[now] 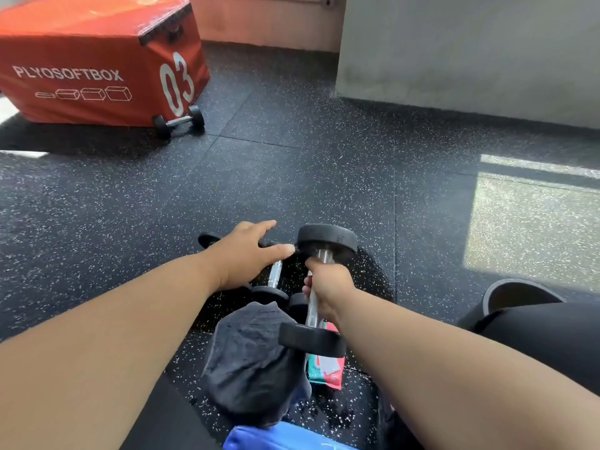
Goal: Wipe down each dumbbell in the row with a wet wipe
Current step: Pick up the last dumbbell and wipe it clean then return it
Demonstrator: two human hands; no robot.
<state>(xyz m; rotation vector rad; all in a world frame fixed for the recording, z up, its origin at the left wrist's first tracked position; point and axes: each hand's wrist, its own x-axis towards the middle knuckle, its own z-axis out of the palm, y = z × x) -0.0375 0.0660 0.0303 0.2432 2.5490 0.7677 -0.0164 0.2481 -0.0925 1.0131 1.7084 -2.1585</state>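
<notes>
The right hand [326,287] is closed around the shiny metal handle of a black round-headed dumbbell [319,290], holding it lifted off the floor and tilted, its far head higher than the near head, which hangs just above a red, green and white pack of wet wipes [326,368] lying on the floor. The left hand [245,254] is open, palm down, fingers spread, reaching over a second black dumbbell with a chrome handle [275,276] that lies on the floor just beside the lifted one; whether the palm touches it cannot be told, and the thumb tip comes very near the far head of the lifted dumbbell. Part of another black head shows between the two dumbbells, low down near the right wrist. Both forearms are bare. In front of the person, just left of the wipe pack, sits a crumpled dark grey cloth [253,362], and below it the edge of a bright blue object [279,436] shows at the bottom of the frame. Black clothing covers the person's legs at the lower left and right. The floor [324,177] is black rubber tile flecked with white, with a patch of sunlight on the right. Well apart, at the far left, a third small black dumbbell [179,121] rests against an orange-red padded box printed "PLYOSOFTBOX" and "03" [94,60]. A grey wall block [470,53] stands at the far right.
</notes>
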